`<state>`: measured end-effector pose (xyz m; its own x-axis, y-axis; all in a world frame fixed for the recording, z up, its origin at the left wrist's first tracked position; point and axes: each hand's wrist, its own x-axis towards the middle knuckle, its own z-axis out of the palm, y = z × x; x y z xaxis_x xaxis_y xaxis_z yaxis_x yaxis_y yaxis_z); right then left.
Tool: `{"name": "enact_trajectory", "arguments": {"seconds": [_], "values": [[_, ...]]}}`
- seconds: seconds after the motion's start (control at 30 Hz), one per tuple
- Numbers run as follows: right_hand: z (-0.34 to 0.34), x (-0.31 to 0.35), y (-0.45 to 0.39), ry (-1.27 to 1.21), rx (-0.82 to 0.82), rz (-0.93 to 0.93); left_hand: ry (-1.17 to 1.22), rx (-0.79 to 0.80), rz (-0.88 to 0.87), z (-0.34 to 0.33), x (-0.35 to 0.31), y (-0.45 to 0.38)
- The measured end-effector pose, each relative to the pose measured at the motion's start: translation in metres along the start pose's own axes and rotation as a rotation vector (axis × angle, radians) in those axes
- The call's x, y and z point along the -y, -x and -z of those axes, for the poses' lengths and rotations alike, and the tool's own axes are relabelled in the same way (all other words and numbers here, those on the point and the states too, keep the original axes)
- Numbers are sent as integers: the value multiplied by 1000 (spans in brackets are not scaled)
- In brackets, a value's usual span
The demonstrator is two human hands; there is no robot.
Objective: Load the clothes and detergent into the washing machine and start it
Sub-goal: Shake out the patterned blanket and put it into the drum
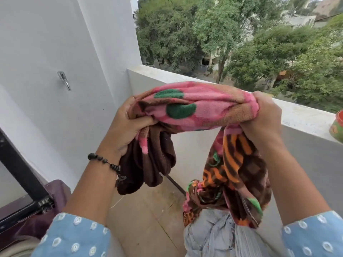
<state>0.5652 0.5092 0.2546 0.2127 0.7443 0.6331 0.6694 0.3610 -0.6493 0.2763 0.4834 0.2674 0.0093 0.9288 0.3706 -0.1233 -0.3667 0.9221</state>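
- No readable writing showed anywhere.
- The left hand [128, 125] was curled tight round one end of a fleece blanket [200, 108], mid-frame.
- The right hand [265, 117] gripped the other end; the pink, green-spotted span stretched between both.
- One brown end hung below the left hand, one orange-striped end below the right.
- One bead bracelet [105, 162] circled the left wrist.
- One pale cloth [213, 234] lay at bottom centre.
- One hook [64, 80] sat on the wall, upper left.
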Motion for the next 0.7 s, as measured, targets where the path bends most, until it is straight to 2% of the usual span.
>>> {"name": "enact_trajectory", "arguments": {"seconds": [0.07,0.13,0.23,0.3,0.43,0.57,0.63,0.7], "values": [[0,13,-9,38,-166,61,37,-63,-30,-3,7,-3],[-9,21,-6,18,-244,112,112,-156,-56,-9,12,-5],[-37,17,18,-31,-180,172,361,-335,-51,-21,21,-11],[-59,10,44,-107,-14,70,486,-385,-15,-32,24,-16],[-78,7,88,-415,363,-113,573,-347,-15,-47,27,-27],[-69,-18,113,-751,964,-352,679,-251,48,-52,23,-25],[-70,-30,123,-846,1061,-430,754,-231,107,-61,14,-21],[-71,-28,128,-912,1026,-508,789,-257,135,-70,16,-19]]}}
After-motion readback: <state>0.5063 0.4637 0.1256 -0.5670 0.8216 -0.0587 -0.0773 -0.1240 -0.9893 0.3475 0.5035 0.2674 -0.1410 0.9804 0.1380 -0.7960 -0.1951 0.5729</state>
